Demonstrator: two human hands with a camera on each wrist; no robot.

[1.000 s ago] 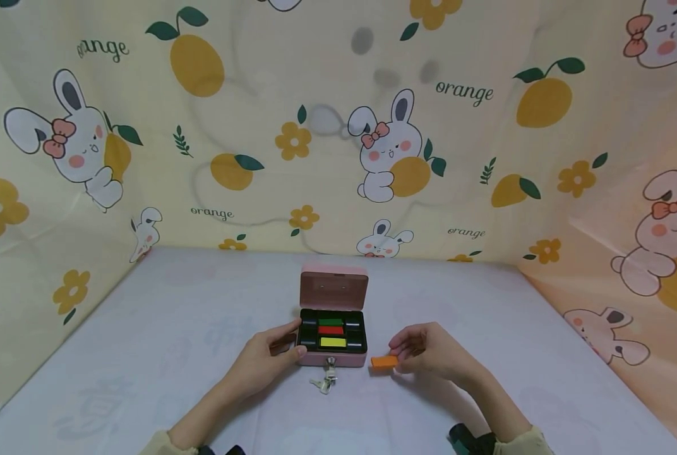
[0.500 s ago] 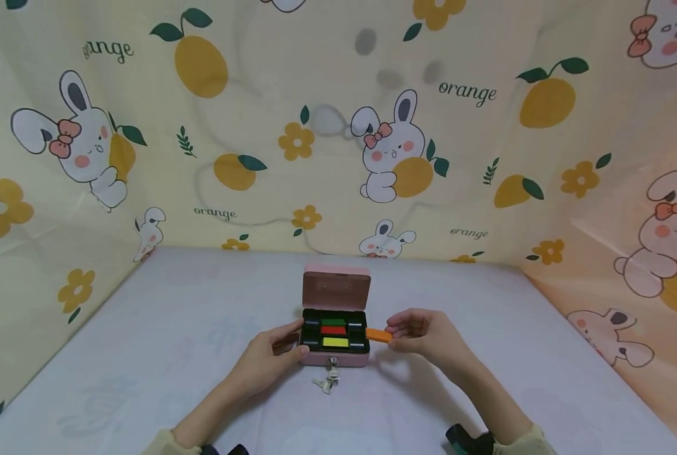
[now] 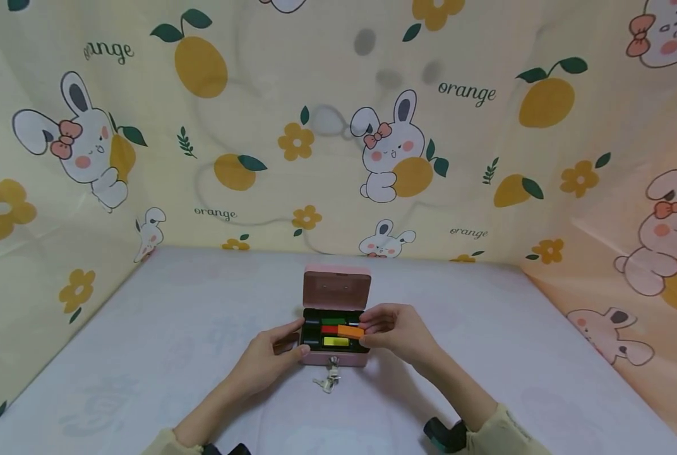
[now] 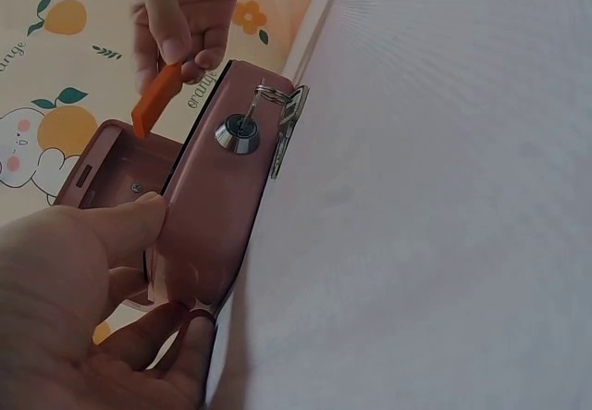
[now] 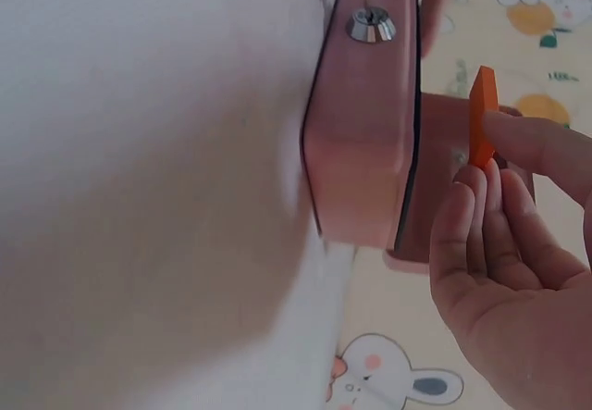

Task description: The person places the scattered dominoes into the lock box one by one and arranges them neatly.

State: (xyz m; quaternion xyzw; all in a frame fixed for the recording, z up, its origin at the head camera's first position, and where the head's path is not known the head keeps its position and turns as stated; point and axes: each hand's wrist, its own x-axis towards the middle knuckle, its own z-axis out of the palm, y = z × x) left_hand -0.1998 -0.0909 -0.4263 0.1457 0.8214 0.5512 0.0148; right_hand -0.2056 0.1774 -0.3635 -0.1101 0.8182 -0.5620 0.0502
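A pink metal cash box (image 3: 317, 359) stands with its lid (image 3: 336, 292) raised. Its black tray (image 3: 311, 339) holds a green block (image 3: 333, 321), a red block (image 3: 328, 329) and a yellow block (image 3: 335, 342) in the middle compartments. My left hand (image 3: 263, 359) grips the box's left side, thumb at the front corner, other fingers lower down in the left wrist view. Between thumb and fingers, my right hand (image 3: 400, 332) pinches a flat orange block (image 5: 482, 118) above the tray's right part. In the head view, the orange block covers part of the red one.
A key sits in the front lock (image 4: 238, 134), and more keys (image 3: 329, 383) hang from its ring. White cloth (image 3: 202, 303) covers the table. A patterned backdrop (image 3: 247, 114) with rabbits and oranges rises behind and at the sides.
My right hand has lifted the orange block from beside the box and carried it up and left, over the tray. My left hand stays on the box.
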